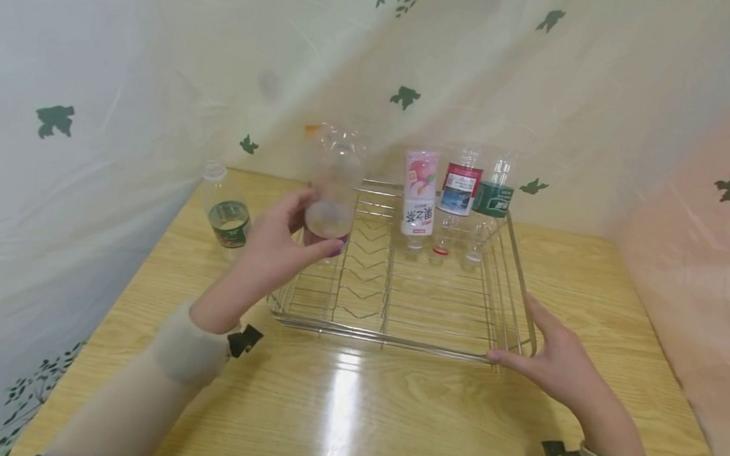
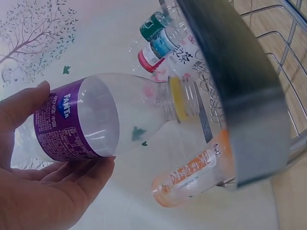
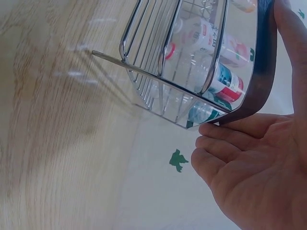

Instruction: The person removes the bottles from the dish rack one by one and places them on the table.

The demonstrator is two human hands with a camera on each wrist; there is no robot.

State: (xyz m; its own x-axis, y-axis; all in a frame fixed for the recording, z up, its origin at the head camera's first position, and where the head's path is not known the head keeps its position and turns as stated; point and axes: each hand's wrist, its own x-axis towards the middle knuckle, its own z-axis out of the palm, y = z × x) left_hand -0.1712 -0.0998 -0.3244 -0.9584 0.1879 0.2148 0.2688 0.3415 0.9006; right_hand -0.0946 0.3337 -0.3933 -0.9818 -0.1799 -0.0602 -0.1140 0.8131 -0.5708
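Observation:
My left hand [image 1: 276,238] holds a clear Fanta bottle [image 2: 79,120] around its purple label, thumb on one side and fingers on the other. The bottle is tipped upside down over the left part of a wire dish rack [image 1: 394,342]; its yellow-ringed, uncapped neck shows in the left wrist view. Close by, an orange-labelled bottle [image 2: 196,167] stands inverted in the rack. My right hand [image 1: 555,360] grips the rack's front right corner, thumb on the front rim and fingers along the outer right side.
At the rack's back right stand inverted a pink peach-label bottle [image 1: 420,189], a red-and-blue-label bottle [image 1: 459,189] and a green-label bottle [image 1: 493,199]. Left of the rack, another green-label bottle [image 1: 228,223] is on the wooden table [image 1: 426,422]. A leaf-printed curtain [image 1: 328,58] hangs behind.

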